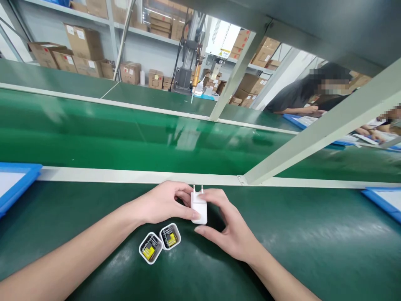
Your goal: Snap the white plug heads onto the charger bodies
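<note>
Held a white plug adapter (199,207) upright above the green bench (313,242), prongs up, left hand (163,202) and right hand (230,228) fingers closed around it. Probably mid-assembly; next likely needs attention to two open shells (159,243) lying just beside.

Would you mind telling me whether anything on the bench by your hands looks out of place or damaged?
Two charger halves lie open beside the left hand, their yellow insides bare. The white charger held by both hands, with the right hand, looks whole. Nothing looks spilled or broken.
</note>
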Demonstrator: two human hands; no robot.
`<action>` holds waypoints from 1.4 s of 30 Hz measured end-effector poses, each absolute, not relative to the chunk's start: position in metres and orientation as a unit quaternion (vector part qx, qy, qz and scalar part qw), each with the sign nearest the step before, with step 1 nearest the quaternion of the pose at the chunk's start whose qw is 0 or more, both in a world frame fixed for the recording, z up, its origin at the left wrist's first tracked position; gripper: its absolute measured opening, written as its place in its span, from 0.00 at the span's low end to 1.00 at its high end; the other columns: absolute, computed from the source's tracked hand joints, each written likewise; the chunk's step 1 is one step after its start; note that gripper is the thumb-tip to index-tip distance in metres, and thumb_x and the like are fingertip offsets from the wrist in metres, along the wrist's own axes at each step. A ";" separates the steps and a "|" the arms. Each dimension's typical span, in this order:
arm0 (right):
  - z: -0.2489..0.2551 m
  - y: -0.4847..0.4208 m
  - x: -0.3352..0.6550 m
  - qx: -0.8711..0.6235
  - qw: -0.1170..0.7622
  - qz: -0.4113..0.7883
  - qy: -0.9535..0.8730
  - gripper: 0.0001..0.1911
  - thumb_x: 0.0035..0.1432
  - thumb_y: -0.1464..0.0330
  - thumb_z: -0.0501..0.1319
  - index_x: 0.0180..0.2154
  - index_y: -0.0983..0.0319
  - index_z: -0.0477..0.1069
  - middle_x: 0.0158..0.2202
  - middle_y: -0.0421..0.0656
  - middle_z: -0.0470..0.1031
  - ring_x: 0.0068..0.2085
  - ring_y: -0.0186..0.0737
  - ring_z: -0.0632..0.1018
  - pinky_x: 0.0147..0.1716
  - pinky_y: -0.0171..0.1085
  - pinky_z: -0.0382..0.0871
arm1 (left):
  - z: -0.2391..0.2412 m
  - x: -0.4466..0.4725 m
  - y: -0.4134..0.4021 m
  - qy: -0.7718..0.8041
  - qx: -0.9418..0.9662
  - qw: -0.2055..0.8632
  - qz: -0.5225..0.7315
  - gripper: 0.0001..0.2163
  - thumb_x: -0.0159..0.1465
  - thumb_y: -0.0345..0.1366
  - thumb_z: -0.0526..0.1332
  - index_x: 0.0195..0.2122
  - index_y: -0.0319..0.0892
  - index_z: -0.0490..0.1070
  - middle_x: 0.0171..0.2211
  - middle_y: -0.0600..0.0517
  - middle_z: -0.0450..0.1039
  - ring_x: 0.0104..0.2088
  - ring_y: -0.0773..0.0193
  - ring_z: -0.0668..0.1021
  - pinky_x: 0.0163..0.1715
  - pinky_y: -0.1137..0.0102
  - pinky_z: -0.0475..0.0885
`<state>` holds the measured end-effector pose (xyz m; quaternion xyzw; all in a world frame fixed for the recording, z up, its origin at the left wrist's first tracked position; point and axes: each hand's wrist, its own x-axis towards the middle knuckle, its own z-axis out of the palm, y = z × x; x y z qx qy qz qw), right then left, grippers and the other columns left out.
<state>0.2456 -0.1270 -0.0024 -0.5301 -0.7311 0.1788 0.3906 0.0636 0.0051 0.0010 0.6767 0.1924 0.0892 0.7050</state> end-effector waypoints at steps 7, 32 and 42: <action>-0.004 -0.130 0.245 -0.598 0.347 0.159 -0.705 0.04 0.70 0.67 0.60 0.46 0.58 0.67 0.38 0.41 0.69 0.39 0.39 0.71 0.38 0.38 0.67 | 0.002 0.065 -0.004 0.246 0.775 0.576 0.087 0.16 0.54 0.42 0.71 0.43 0.46 0.75 0.45 0.53 0.78 0.45 0.57 0.77 0.42 0.67 0.69; 0.001 -0.127 0.244 -0.504 0.241 -0.069 -0.827 0.05 0.70 0.73 0.58 0.39 0.61 0.63 0.28 0.39 0.63 0.30 0.37 0.61 0.30 0.38 0.53 | 0.004 0.068 -0.007 0.253 0.800 0.536 0.087 0.11 0.50 0.37 0.72 0.33 0.45 0.73 0.33 0.59 0.78 0.33 0.64 0.77 0.29 0.72 0.65; 0.011 -0.130 0.248 -0.610 0.454 0.250 -0.600 0.06 0.69 0.65 0.62 0.46 0.56 0.71 0.28 0.36 0.71 0.24 0.30 0.70 0.22 0.30 0.64 | 0.008 0.069 -0.008 0.268 0.799 0.532 0.080 0.11 0.50 0.38 0.73 0.32 0.45 0.73 0.31 0.59 0.77 0.31 0.65 0.76 0.29 0.72 0.65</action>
